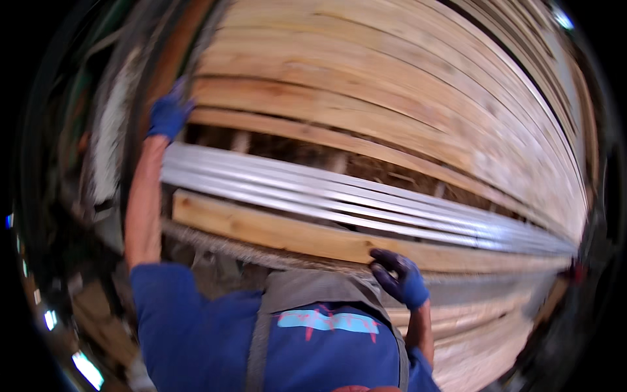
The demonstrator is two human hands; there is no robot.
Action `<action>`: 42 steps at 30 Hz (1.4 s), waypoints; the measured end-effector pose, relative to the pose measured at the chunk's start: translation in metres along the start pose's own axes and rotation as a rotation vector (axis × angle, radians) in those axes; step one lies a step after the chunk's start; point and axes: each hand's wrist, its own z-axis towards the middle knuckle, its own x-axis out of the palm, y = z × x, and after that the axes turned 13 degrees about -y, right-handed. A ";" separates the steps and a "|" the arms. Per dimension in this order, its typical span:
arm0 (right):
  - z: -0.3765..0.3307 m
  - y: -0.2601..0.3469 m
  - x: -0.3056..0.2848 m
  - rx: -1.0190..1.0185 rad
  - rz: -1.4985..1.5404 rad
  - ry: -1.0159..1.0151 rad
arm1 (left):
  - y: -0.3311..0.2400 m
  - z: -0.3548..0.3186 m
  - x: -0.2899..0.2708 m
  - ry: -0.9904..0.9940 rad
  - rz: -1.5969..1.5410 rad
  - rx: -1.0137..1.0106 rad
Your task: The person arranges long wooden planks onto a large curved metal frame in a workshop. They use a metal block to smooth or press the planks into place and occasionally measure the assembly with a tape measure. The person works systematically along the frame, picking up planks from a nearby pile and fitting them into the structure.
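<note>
My left hand, in a blue glove, is stretched out to the far left, at the ends of the wooden boards. Its fingers look spread, though the picture is smeared there. Close to my body, my right hand, gloved in blue with dark fingers, is by the near edge of a single plank. Those fingers are bent and apart, with nothing seen in them; whether they touch the plank I cannot tell. Between the plank and the boards run long shiny metal rails, side by side.
A dark gap with wood scraps lies between the rails and the boards. More planks are at the lower right. A dark upright frame with a rough pale strip stands at the left. My grey apron comes close to the near edge.
</note>
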 end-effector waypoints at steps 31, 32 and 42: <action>0.015 -0.100 -0.022 0.723 0.086 -0.304 | 0.083 -0.134 0.090 -0.133 -1.078 -0.295; 0.019 -0.095 -0.024 0.710 0.093 -0.288 | 0.098 -0.140 0.092 -0.093 -1.063 -0.217; 0.028 -0.103 -0.054 0.633 -0.006 -0.540 | 0.102 -0.128 0.063 0.196 -0.961 -0.156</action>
